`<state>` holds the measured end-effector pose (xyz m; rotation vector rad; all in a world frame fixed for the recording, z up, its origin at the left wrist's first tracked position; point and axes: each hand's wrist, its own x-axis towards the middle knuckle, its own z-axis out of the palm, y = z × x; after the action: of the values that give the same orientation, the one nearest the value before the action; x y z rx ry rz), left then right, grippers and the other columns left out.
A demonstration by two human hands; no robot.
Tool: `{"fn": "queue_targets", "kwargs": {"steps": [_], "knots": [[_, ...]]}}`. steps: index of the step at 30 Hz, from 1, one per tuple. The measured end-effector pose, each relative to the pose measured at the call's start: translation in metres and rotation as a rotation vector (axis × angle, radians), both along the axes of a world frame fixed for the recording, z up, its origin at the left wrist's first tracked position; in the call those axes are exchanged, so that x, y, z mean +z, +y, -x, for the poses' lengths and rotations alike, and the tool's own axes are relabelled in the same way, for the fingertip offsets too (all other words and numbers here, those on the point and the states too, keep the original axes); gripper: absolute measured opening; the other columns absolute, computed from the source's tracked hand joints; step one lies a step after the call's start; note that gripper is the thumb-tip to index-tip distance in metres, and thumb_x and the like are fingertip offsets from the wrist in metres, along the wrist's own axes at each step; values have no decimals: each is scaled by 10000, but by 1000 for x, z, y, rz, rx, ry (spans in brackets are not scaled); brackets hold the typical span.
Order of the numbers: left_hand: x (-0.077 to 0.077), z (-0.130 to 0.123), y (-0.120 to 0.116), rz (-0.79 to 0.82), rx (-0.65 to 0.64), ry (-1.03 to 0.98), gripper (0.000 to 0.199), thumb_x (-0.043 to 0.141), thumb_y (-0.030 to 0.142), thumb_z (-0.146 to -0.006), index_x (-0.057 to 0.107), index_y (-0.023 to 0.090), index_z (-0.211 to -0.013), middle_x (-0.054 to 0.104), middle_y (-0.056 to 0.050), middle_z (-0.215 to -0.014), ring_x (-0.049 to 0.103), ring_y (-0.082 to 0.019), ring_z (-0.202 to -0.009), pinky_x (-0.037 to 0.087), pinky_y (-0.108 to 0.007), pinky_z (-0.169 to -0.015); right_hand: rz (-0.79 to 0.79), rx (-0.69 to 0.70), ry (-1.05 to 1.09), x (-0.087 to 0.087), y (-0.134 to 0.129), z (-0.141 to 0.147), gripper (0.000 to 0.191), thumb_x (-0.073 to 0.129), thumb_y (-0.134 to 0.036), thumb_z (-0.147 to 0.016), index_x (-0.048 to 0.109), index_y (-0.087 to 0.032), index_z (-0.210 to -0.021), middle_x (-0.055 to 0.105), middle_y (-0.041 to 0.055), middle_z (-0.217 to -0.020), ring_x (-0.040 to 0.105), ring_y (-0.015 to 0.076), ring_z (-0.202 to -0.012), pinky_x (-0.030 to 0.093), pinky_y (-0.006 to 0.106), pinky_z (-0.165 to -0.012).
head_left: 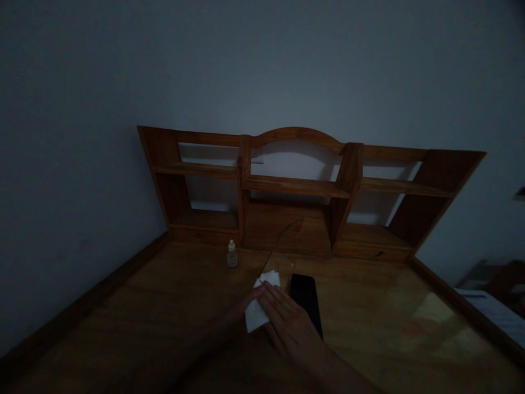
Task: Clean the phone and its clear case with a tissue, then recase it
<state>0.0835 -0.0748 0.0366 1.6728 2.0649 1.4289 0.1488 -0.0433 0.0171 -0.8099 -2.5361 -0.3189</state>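
Note:
Both hands meet over a folded white tissue (255, 317) above the desk. My right hand (289, 320) is closed over it, fingers pressed together on its upper side. My left hand (249, 298) comes in from the left and grips from the other side; most of its fingers are hidden behind the tissue and the right hand. Out of the tissue's far end sticks what looks like a pair of thin-framed eyeglasses (287, 227), one dark temple pointing away from me. The lenses are hard to make out in the dim light.
A black phone (305, 298) lies just right of my hands. A small clear dropper bottle (232, 257) stands upright at the back left. Behind is a wooden shelf unit (297, 187) against the wall. Raised edges flank the wooden desk (369, 317); papers (494, 312) lie beyond the right one.

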Motion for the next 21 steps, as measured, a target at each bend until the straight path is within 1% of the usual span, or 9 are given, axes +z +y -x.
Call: {"fn": "queue_targets", "kwargs": {"steps": [3,6,8,12,16,18,21], "knots": [[-4,4,2,-5,8,14,509,504,447,-909,456,196,-1350,513,-131,-1321,540,-259,-1154,453,-488,-967,6,6,1,2,0,0,607,418,-100,-899,240,-77,-1479,240,111,-1535,194,216,-1425,312,406,-1150],[-9,10,5,-7,17,23,417,539,388,-907,512,171,-1261,525,-110,-1273,552,-233,-1100,477,-459,-923,21,8,-14,5,-1,0,650,432,-90,-883,204,-95,-1491,218,93,-1545,185,217,-1428,294,411,-1157],[-12,15,9,-8,25,26,396,548,370,-904,524,162,-1241,534,-107,-1252,557,-229,-1083,484,-451,-909,31,-1,-14,8,-3,0,676,450,-89,-875,190,-120,-1498,199,84,-1551,187,224,-1428,291,417,-1157],[-20,28,19,-5,53,29,391,542,376,-906,529,176,-1241,527,-105,-1271,543,-233,-1109,465,-458,-935,41,-6,-2,15,-6,-1,680,462,-93,-875,209,-179,-1500,198,76,-1553,219,237,-1418,315,425,-1142],[-29,40,30,4,62,43,444,535,403,-904,502,180,-1287,546,-113,-1265,557,-240,-1107,461,-477,-940,55,12,-9,15,-6,-2,644,454,-106,-894,233,-178,-1494,214,88,-1547,228,234,-1415,314,419,-1141],[-33,44,35,8,56,56,447,503,361,-919,477,194,-1333,598,-109,-1208,593,-231,-1061,487,-455,-911,71,16,-18,13,-5,-2,641,445,-96,-897,228,-177,-1495,203,90,-1550,209,231,-1421,306,422,-1144],[-39,49,40,2,60,84,456,404,223,-926,466,248,-1376,676,-80,-1088,635,-215,-998,524,-379,-853,90,17,-17,10,-5,-2,638,449,-96,-902,225,-176,-1494,168,88,-1559,167,231,-1431,281,429,-1154]]}}
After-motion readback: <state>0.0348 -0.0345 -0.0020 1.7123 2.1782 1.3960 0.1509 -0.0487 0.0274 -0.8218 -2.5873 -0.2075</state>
